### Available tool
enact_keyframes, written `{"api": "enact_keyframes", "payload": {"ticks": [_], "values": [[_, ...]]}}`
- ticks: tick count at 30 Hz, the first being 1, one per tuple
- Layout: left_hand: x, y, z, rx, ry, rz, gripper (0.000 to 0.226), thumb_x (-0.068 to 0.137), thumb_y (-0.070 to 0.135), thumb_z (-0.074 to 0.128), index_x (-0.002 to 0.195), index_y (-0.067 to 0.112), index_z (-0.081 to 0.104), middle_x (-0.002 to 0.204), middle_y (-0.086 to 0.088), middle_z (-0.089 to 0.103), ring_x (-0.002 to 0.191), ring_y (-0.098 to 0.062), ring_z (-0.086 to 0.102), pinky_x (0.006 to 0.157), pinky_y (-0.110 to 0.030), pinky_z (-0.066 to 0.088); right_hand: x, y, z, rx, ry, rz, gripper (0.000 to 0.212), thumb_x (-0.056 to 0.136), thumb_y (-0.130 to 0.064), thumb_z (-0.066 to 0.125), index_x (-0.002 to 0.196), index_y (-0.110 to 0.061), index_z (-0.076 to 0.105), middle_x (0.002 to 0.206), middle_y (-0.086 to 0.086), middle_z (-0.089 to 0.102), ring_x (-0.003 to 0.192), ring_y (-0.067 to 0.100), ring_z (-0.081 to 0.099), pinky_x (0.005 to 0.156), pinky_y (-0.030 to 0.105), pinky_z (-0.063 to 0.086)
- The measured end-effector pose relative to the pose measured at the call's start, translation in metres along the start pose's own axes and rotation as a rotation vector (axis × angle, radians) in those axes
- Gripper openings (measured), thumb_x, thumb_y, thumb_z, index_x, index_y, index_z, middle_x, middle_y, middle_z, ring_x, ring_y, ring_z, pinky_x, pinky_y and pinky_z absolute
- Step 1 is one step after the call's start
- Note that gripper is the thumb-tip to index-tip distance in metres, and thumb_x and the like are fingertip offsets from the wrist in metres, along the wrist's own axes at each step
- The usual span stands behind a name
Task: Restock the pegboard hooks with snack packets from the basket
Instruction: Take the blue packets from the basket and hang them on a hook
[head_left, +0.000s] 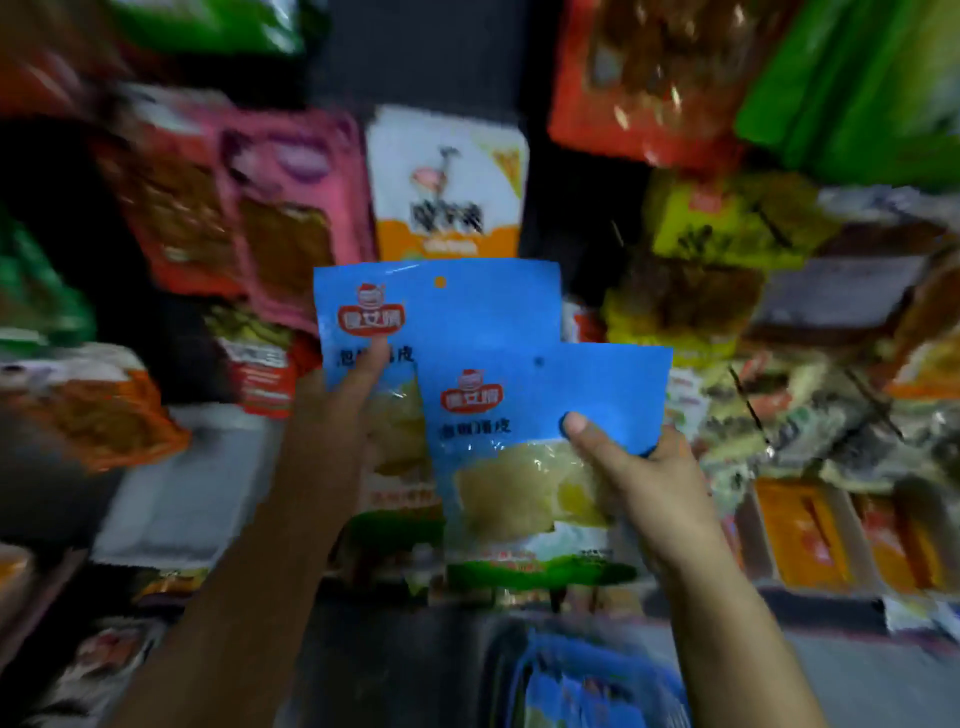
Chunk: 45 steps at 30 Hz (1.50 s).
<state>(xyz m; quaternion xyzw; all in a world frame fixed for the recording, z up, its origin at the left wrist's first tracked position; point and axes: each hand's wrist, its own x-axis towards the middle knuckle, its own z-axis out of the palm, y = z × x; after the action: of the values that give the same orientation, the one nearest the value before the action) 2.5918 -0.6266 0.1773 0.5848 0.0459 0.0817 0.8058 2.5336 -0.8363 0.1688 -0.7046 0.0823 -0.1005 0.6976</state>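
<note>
Facing upright, hang-holes topmost: blue packets (545, 415).

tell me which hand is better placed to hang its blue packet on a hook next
Probably the left hand: its blue packet is raised higher, hang hole showing, nearer the hanging packets. The right hand holds its packet lower and in front.

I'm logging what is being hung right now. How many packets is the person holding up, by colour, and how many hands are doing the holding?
Blue packets held up: 2, the upper blue packet gripped by the left hand and the lower blue packet gripped by the right hand
Packets of any other colour in the hands: 0
Hands holding: 2
Total packets held: 2
</note>
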Motion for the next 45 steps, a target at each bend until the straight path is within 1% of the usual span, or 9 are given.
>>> {"api": "enact_keyframes", "payload": {"ticks": [4, 10, 17, 23, 26, 29, 35, 40, 45], "values": [[0.022, 0.071, -0.039, -0.067, -0.02, 0.125, 0.022, 0.073, 0.038, 0.07, 0.092, 0.027, 0.075, 0.098, -0.001, 0.075, 0.092, -0.025, 0.071, 0.082, -0.046, 0.055, 0.016, -0.058, 0.068, -0.039, -0.089, -0.205, 0.009, 0.077, -0.019, 0.074, 0.073, -0.027, 0.075, 0.072, -0.015, 0.074, 0.063, -0.002, 0.067, 0.052, 0.012, 0.048], [0.065, 0.151, -0.09, -0.13, -0.272, 0.205, 0.029, 0.073, 0.044, 0.06, 0.092, 0.029, 0.077, 0.102, -0.001, 0.074, 0.095, -0.021, 0.071, 0.075, -0.036, 0.057, 0.03, -0.117, 0.158, -0.068, -0.136, -0.396, 0.008, 0.074, -0.032, 0.076, 0.081, -0.036, 0.074, 0.074, -0.007, 0.075, 0.065, 0.007, 0.068, 0.056, 0.024, 0.052], [0.121, 0.225, -0.12, -0.074, -0.478, 0.358, 0.024, 0.07, 0.034, 0.07, 0.09, 0.023, 0.077, 0.096, -0.004, 0.075, 0.09, -0.019, 0.072, 0.067, -0.027, 0.057, 0.048, -0.147, 0.217, -0.095, 0.019, -0.446, 0.019, 0.082, -0.023, 0.071, 0.066, -0.014, 0.065, 0.051, -0.004, 0.061, 0.047, 0.009, 0.055, 0.05, 0.029, 0.042], [0.154, 0.28, -0.112, 0.063, -0.339, 0.621, 0.02, 0.053, 0.038, 0.077, 0.069, 0.027, 0.074, 0.072, -0.001, 0.075, 0.066, -0.016, 0.072, 0.055, -0.023, 0.054, 0.061, -0.174, 0.245, -0.101, 0.048, -0.5, 0.022, 0.08, -0.024, 0.072, 0.059, -0.025, 0.066, 0.046, -0.004, 0.053, 0.05, 0.017, 0.049, 0.053, 0.033, 0.04], [0.163, 0.298, -0.103, 0.047, -0.245, 0.709, 0.009, 0.059, 0.035, 0.077, 0.064, 0.03, 0.072, 0.067, 0.003, 0.074, 0.061, -0.014, 0.072, 0.051, -0.023, 0.053, 0.066, -0.193, 0.255, -0.051, 0.01, -0.589, 0.004, 0.07, -0.039, 0.069, 0.065, -0.039, 0.069, 0.048, -0.01, 0.058, 0.047, 0.005, 0.052, 0.049, 0.023, 0.041], [0.17, 0.316, -0.092, 0.09, -0.18, 0.798, 0.013, 0.074, 0.028, 0.076, 0.065, 0.035, 0.071, 0.064, 0.008, 0.072, 0.058, -0.01, 0.069, 0.051, -0.023, 0.053, 0.076, -0.208, 0.26, -0.036, -0.004, -0.66, 0.014, 0.075, -0.031, 0.071, 0.063, -0.039, 0.07, 0.047, -0.015, 0.06, 0.041, -0.003, 0.052, 0.042, 0.01, 0.036], [0.181, 0.346, -0.072, 0.205, -0.056, 0.952, 0.021, 0.083, 0.026, 0.07, 0.065, 0.034, 0.064, 0.052, 0.01, 0.062, 0.049, -0.004, 0.057, 0.049, -0.022, 0.05, 0.098, -0.234, 0.263, -0.062, -0.001, -0.707, 0.02, 0.078, -0.028, 0.072, 0.06, -0.035, 0.068, 0.046, -0.012, 0.059, 0.042, -0.002, 0.051, 0.043, 0.016, 0.038], [0.193, 0.35, -0.068, 0.24, 0.032, 0.945, 0.016, 0.082, 0.027, 0.072, 0.067, 0.029, 0.065, 0.064, -0.005, 0.068, 0.056, -0.017, 0.064, 0.054, -0.032, 0.055, 0.11, -0.241, 0.266, -0.047, -0.058, -0.696, 0.027, 0.081, -0.026, 0.072, 0.054, -0.03, 0.067, 0.044, -0.012, 0.057, 0.039, -0.002, 0.048, 0.04, 0.014, 0.036], [0.203, 0.348, -0.068, 0.24, 0.041, 0.857, 0.014, 0.081, 0.025, 0.073, 0.068, 0.025, 0.066, 0.055, 0.002, 0.064, 0.046, -0.009, 0.059, 0.045, -0.023, 0.051, 0.121, -0.238, 0.27, -0.025, -0.094, -0.632, 0.025, 0.082, -0.028, 0.071, 0.059, -0.035, 0.068, 0.043, -0.01, 0.056, 0.037, 0.003, 0.047, 0.042, 0.018, 0.036]]}}
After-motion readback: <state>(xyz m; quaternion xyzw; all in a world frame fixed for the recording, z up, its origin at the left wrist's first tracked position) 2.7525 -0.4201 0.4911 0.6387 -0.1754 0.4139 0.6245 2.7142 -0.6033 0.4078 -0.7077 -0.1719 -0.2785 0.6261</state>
